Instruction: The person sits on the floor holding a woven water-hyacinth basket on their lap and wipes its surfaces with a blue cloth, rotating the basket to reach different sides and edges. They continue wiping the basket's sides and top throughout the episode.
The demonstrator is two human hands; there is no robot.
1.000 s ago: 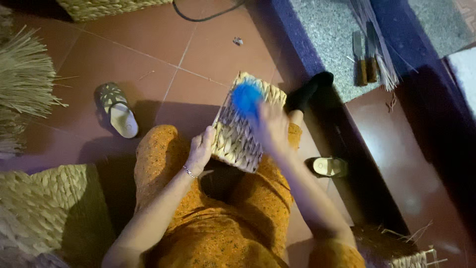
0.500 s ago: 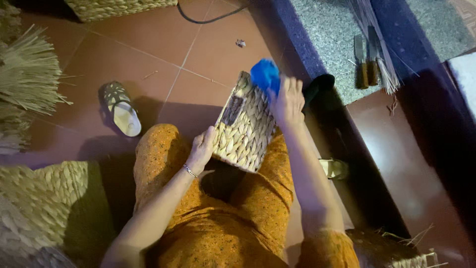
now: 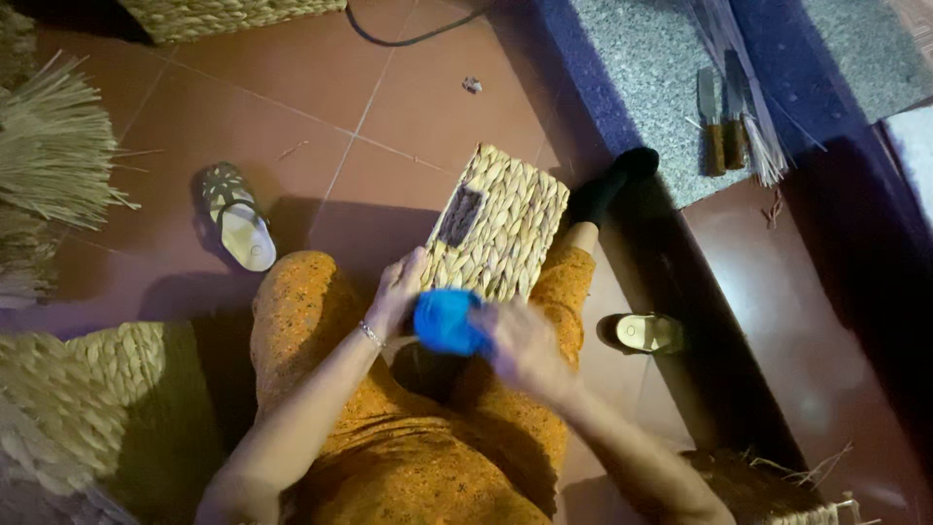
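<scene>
Head view — woven basket (image 3: 505, 219), blue cloth (image 3: 445, 321)

woven straw basket (image 3: 505, 228) on lap, blue cloth (image 3: 445, 321) at its near edge

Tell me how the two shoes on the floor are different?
The left sandal lies out on the red tiles, pale sole with a patterned strap. The right sandal sits near the dark step, yellowish, partly in shadow. The left one points diagonally; the right one lies sideways. Both are off the feet.
</scene>
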